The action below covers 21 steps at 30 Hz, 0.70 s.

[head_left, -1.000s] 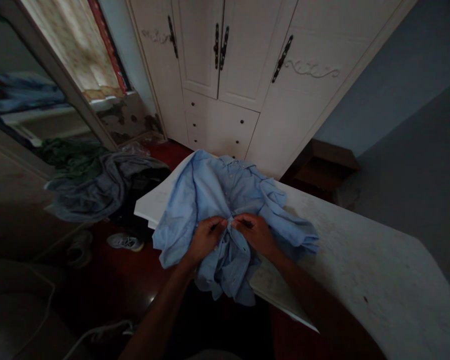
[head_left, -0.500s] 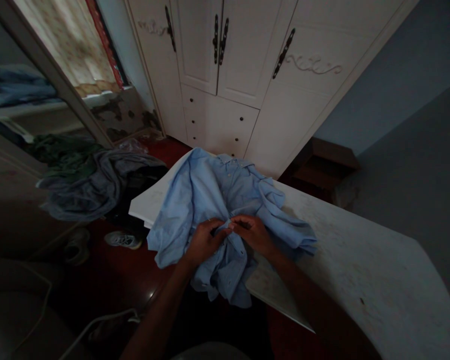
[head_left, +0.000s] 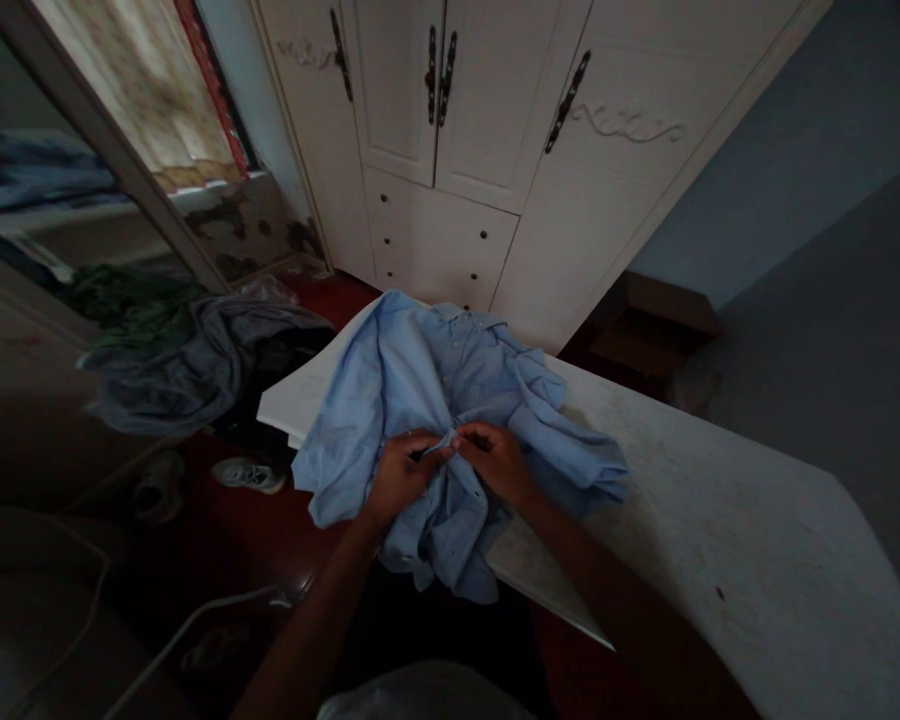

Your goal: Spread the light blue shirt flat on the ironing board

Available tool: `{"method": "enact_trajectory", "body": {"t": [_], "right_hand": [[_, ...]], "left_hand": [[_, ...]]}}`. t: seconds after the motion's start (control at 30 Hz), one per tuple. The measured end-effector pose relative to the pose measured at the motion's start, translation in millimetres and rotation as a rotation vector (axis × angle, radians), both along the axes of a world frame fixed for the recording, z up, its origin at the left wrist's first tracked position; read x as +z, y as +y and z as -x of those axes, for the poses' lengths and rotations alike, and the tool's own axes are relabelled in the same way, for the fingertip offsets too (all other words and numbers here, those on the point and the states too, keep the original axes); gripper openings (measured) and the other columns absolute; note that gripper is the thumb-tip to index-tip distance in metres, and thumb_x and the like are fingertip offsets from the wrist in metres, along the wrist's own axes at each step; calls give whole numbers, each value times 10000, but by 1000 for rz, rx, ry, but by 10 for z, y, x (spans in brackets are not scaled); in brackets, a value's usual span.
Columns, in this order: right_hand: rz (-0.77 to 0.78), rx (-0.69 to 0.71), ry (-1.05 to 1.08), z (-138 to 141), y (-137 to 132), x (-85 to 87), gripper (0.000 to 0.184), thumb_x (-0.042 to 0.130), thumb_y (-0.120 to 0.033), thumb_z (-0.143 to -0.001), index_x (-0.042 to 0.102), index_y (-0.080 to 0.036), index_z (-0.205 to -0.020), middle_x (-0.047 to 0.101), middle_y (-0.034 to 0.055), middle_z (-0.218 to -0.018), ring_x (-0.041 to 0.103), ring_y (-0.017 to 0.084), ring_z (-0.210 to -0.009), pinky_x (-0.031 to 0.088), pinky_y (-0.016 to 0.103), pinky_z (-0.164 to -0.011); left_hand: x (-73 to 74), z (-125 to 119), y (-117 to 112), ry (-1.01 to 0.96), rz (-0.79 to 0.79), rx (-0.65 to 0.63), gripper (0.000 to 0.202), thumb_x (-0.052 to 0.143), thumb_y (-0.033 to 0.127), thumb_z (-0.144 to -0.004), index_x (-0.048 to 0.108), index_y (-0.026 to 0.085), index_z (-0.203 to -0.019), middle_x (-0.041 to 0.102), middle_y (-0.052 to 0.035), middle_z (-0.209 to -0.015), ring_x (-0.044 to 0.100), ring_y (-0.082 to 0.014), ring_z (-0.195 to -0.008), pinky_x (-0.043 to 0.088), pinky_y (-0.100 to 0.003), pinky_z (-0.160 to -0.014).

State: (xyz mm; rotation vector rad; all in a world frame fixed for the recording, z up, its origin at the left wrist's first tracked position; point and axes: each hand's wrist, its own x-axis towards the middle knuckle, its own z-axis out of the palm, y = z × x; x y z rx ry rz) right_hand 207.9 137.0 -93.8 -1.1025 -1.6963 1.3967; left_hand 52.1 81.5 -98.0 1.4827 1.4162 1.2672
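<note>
A light blue button-up shirt (head_left: 412, 370) lies spread on the white table (head_left: 720, 500), collar towards the wardrobe and lower hem hanging over the near edge. My left hand (head_left: 406, 470) pinches the front placket from the left. From the right, my right hand (head_left: 495, 458) pinches the same spot, its fingertips touching those of the left. The cloth gathers in folds around this point. Whether a button sits between the fingers is too small and dark to see. Below the hands, small buttons or buttonholes show along the placket.
Behind the table stands a white wardrobe (head_left: 435, 230) with drawers. Grey and green clothes (head_left: 172, 350) are heaped at the left, beneath a mirror (head_left: 45, 150). A sneaker (head_left: 247, 474) and a white cable (head_left: 195, 620) are on the red floor. A brown cabinet (head_left: 660, 310) stands at the right.
Both hands stay pinched at the same place on the placket, with only slight finger movement. The shirt's hanging hem has shifted a little, and the view has moved slightly.
</note>
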Motion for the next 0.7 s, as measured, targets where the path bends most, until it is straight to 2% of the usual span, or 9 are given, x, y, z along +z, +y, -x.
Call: {"method": "enact_trajectory", "body": {"t": [0.13,0.27,0.4,0.7], "right_hand": [[-40,40,-8,16,-31,0,234,573,-392,-776,627,-164,-781,595,8,-693,537,131,-640,413,244,-595],[-100,95,-1,5,-48,-16,194,535,-373,-803,562,-181,-793,531,-16,-678,497,117,-627,397,231,-587],[-97,154,37,-23,-38,-51,195,529,-378,-817,555,-186,-830,538,-11,-718,514,124,-666,409,237,-623],[-100,75,76,6,-58,-91,255,570,-429,-838,602,-177,-846,598,0,-738,543,130,-681,416,246,-652]], "left_hand": [[22,5,-21,-40,2,9,326,663,433,-805,681,157,-632,536,6,-588,471,-96,-548,375,-221,-538],[9,20,-33,-82,1,2,290,703,426,-766,705,150,-676,587,-11,-629,512,-109,-593,407,-223,-571],[7,24,-39,-83,26,7,261,698,403,-765,717,146,-723,599,-15,-652,523,-112,-601,410,-220,-566],[-42,-29,-68,111,-92,75,263,626,395,-842,721,166,-753,620,-20,-674,538,-120,-635,410,-236,-621]]}}
